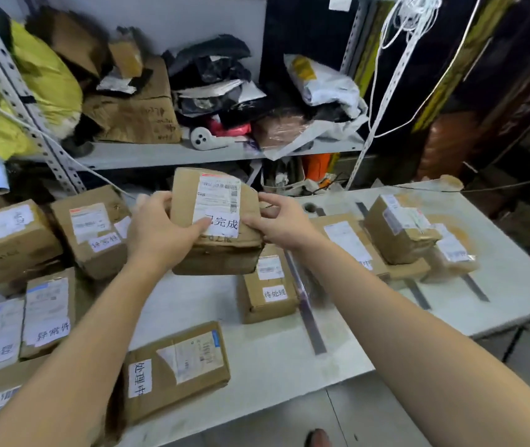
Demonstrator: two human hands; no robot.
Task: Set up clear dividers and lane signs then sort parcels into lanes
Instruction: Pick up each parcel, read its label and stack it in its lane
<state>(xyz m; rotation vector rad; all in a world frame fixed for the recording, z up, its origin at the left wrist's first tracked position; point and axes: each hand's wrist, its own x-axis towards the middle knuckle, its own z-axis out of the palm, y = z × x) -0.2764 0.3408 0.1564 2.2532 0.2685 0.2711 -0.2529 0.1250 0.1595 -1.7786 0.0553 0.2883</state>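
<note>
Head view: gripping a brown cardboard parcel from both sides, lifted clear of the white table. With the left hand, wrapping fingers round the parcel's left edge and laying the thumb across the front, onto a white sticker printed 已完成 beneath the shipping label. With the right hand, pinching the right edge between thumb and bent fingers. Directly under the grip and a little toward the right wrist, lying flat on the table, a smaller box marked 待处理, just beside a clear divider strip on a grey base running toward the near edge. Beyond that strip, out past the right hand, a stack of taped boxes among more grey strips. Beneath the left forearm, nearer than the grip, a flat parcel labelled 处理中. Out past the left hand, crowded together, several labelled cartons, one nearer carton marked 异常件. Behind the grip, a metal shelf piled with bags and worn boxes
</note>
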